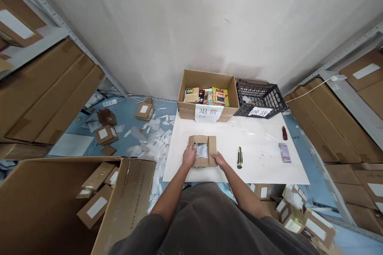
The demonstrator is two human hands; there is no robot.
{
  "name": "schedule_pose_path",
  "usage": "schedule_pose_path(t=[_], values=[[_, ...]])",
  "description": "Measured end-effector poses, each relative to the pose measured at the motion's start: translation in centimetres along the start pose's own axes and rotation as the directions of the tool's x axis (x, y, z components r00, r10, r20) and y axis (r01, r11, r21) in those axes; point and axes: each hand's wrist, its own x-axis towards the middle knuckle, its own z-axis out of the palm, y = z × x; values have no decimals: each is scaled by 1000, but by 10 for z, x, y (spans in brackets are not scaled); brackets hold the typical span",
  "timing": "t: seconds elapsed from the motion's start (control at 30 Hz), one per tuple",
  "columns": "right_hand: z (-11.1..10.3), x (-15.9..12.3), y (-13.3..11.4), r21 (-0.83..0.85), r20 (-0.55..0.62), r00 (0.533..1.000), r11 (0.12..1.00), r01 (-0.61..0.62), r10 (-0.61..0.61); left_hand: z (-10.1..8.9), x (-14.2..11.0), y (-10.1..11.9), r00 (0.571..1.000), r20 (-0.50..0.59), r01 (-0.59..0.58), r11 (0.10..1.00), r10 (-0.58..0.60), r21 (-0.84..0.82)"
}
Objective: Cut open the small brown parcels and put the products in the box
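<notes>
A small cardboard box (202, 162) sits on the white tabletop with its flaps folded out. Inside it shows a clear plastic wrapping (201, 150); what it covers I cannot make out. My left hand (189, 156) grips the box's left side, its fingertips reaching over the edge beside the plastic. On the right, my right hand (220, 159) pinches the right flap, thumb on top. A yellow-and-black utility knife (239, 157) lies to the right of my right hand.
A labelled carton (185, 111) of small packs and a black crate (273, 107) stand at the table's back. A red knife (284, 133) lies right. A big open carton (134, 191) stands left; paper scraps (158, 139) litter the floor. Parcels (317, 227) are heaped lower right.
</notes>
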Motion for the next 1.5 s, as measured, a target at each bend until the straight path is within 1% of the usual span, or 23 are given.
schedule_pose_path(t=[0.07,0.13,0.23,0.37,0.43,0.5,0.53,0.57,0.63,0.7,0.73,0.87,0.97,1.07,1.13,1.2,1.23,1.3,1.37,1.4,1.43,1.47,1.5], values=[[-3,-5,11,143,4,999,989,-44,44,0,0,-3,1000,17,-25,1000,25,3],[3,-7,17,210,27,998,976,-64,60,-2,1,-8,999,17,-28,1000,28,-4],[17,-3,13,223,85,994,971,-87,69,-12,8,-21,1000,22,-1,1000,1,-21],[35,10,0,207,132,989,973,-101,74,-35,19,-41,997,82,1,999,2,-41],[43,15,-5,211,150,987,974,-83,52,-46,19,-49,999,32,-25,998,26,-55],[49,19,-8,216,157,987,975,-59,26,-53,16,-54,995,-80,-64,996,59,-63],[51,20,-9,217,155,988,975,-51,17,-54,13,-56,989,-119,-100,993,93,-58],[53,20,-10,215,151,988,976,-45,13,-54,11,-57,982,-123,-150,987,144,-48],[55,20,-10,198,136,991,979,-42,15,-49,8,-56,967,-47,-251,968,250,-26],[56,19,-10,170,115,993,985,-36,16,-42,8,-55,958,41,-285,958,285,-12],[56,19,-10,159,107,994,987,-28,12,-37,10,-54,963,61,-264,964,264,-3],[57,16,-11,154,101,995,988,-13,-2,-26,25,-49,987,70,-145,989,143,38],[58,14,-13,159,97,995,987,-24,8,-29,38,-50,987,87,-140,989,136,43],[60,12,-12,153,83,996,987,-40,27,-39,47,-59,978,107,-173,984,177,-46],[61,11,-10,165,75,997,985,-45,33,-43,44,-67,961,150,-219,970,234,-107],[62,11,-7,168,59,998,985,-39,29,-42,33,-74,939,208,-254,960,273,-114],[62,12,-6,154,45,999,987,-36,29,-40,24,-76,935,230,-252,962,269,-101],[63,13,-5,74,-28,999,997,-33,35,-33,3,-79,950,225,-208,976,218,-67],[64,14,-7,-83,-173,984,996,-44,29,-24,-18,-79,972,155,-167,984,175,-59],[65,15,-10,-189,-259,966,981,-49,-2,-20,-26,-79,980,110,-160,985,166,-60],[66,14,-14,-310,-329,942,950,-41,-67,-17,-33,-78,984,67,-164,985,168,-61],[69,14,-18,-438,-363,917,899,-12,-164,-14,-39,-76,983,32,-178,982,180,-60],[73,14,-23,-565,-352,893,824,35,-279,-12,-44,-74,980,3,-197,979,197,-57]])
